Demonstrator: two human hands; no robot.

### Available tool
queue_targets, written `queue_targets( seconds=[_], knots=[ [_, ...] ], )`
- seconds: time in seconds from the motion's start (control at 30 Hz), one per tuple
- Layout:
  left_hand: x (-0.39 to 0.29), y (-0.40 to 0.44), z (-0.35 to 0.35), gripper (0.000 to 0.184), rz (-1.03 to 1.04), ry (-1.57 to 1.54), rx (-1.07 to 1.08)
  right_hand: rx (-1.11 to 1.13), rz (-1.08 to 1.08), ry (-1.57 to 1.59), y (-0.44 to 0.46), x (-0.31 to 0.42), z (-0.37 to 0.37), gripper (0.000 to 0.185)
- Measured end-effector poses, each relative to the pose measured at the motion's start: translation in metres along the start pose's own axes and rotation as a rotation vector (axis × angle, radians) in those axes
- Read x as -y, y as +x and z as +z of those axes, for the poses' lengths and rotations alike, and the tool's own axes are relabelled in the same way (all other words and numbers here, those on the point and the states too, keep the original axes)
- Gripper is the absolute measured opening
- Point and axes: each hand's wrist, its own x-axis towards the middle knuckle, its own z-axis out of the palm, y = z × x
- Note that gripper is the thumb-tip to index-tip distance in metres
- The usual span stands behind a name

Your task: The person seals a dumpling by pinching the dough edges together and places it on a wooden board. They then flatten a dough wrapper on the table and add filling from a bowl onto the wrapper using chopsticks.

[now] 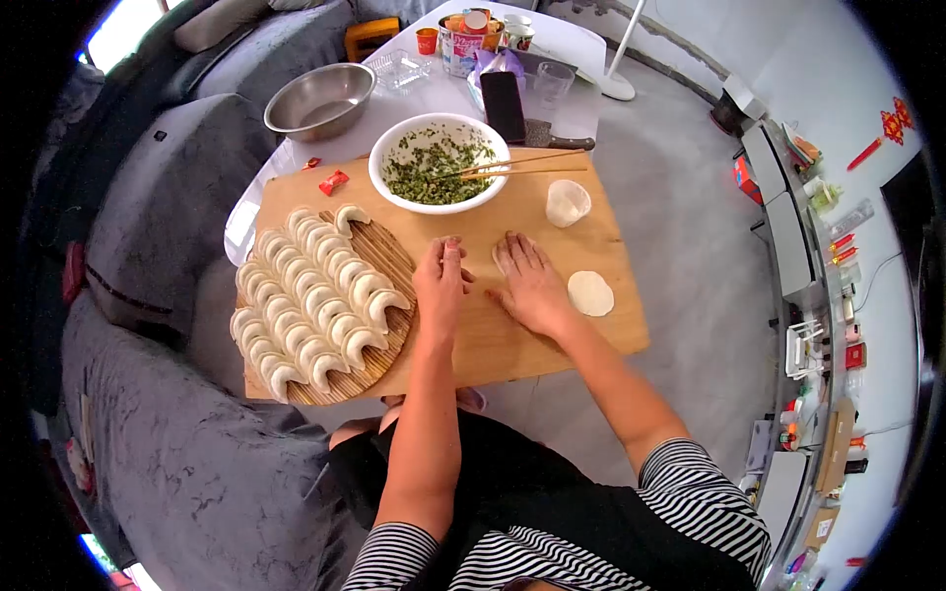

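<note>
My right hand (pixel 534 288) lies flat on the wooden board (pixel 532 350), fingers stretched out. A pale edge, perhaps dough, shows by its fingertips; most of it is hidden. Just right of that hand lies a round dough wrapper (pixel 590 294). My left hand (pixel 441 281) is held above the board with its fingers curled in; whether anything is inside them is hidden. To its left, rows of folded dumplings (pixel 317 295) cover a round slatted tray (pixel 392 258). Beyond both hands stands a white bowl (pixel 439 208) of chopped green filling (pixel 434 169), with chopsticks (pixel 552 168) across its rim.
A clear plastic cup (pixel 568 203) stands at the board's right. Behind are a metal basin (pixel 320 101), a phone (pixel 504 106), a dark-handled knife (pixel 560 141) and a tin (pixel 463 49). Red wrappers (pixel 334 182) lie near the tray. A grey-covered sofa (pixel 187 424) is left.
</note>
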Motion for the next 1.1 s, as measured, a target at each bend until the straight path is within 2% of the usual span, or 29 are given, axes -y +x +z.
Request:
queue_targets(
  seconds=[0.03, 0.17, 0.23, 0.37, 0.47, 0.53, 0.63, 0.83, 0.87, 0.93, 0.97, 1.0, 1.07, 1.1],
  knots=[
    [-0.001, 0.000, 0.000, 0.031, 0.007, 0.003, -0.004, -0.058, 0.024, -0.020, 0.006, -0.002, 0.003, 0.071],
    [0.001, 0.003, -0.001, 0.026, 0.023, 0.038, -0.059, -0.063, 0.113, -0.042, 0.010, -0.003, 0.011, 0.072],
    [0.002, 0.000, -0.003, 0.026, 0.008, 0.053, -0.059, -0.168, 0.239, -0.036, 0.018, -0.012, 0.023, 0.072],
    [0.001, -0.003, 0.002, 0.026, 0.020, 0.055, -0.008, -0.195, 0.281, -0.057, 0.051, -0.025, 0.024, 0.073],
    [-0.001, -0.002, 0.003, 0.026, 0.020, 0.042, -0.013, -0.076, 0.210, -0.026, 0.053, -0.018, 0.019, 0.072],
    [-0.002, 0.002, 0.003, 0.026, 0.024, 0.013, -0.029, -0.070, -0.022, 0.006, 0.027, -0.003, 0.021, 0.071],
    [0.000, 0.003, -0.001, 0.029, 0.040, -0.003, -0.026, 0.031, -0.134, 0.037, -0.019, 0.021, -0.006, 0.069],
    [-0.002, -0.004, 0.010, 0.030, 0.040, 0.113, -0.020, 0.003, 0.066, -0.034, 0.001, 0.000, -0.003, 0.068],
    [0.003, -0.001, 0.009, 0.029, 0.048, 0.138, -0.040, -0.007, 0.066, -0.036, 0.000, 0.007, -0.001, 0.068],
    [0.014, 0.005, 0.007, 0.029, 0.061, 0.160, -0.057, 0.013, -0.186, -0.011, -0.020, 0.029, 0.001, 0.069],
    [0.021, 0.008, 0.004, 0.027, 0.169, 0.266, -0.086, 0.021, -0.233, 0.048, -0.028, 0.031, 0.001, 0.070],
    [0.019, 0.008, 0.004, 0.026, 0.276, 0.372, -0.117, 0.020, -0.234, 0.044, -0.030, 0.028, -0.001, 0.070],
    [0.020, 0.007, 0.004, 0.023, 0.255, 0.381, -0.101, 0.074, -0.109, 0.315, -0.038, 0.022, -0.002, 0.067],
    [0.017, 0.003, 0.003, 0.021, 0.234, 0.395, -0.083, 0.083, -0.107, 0.321, -0.042, 0.019, -0.010, 0.067]
  ],
)
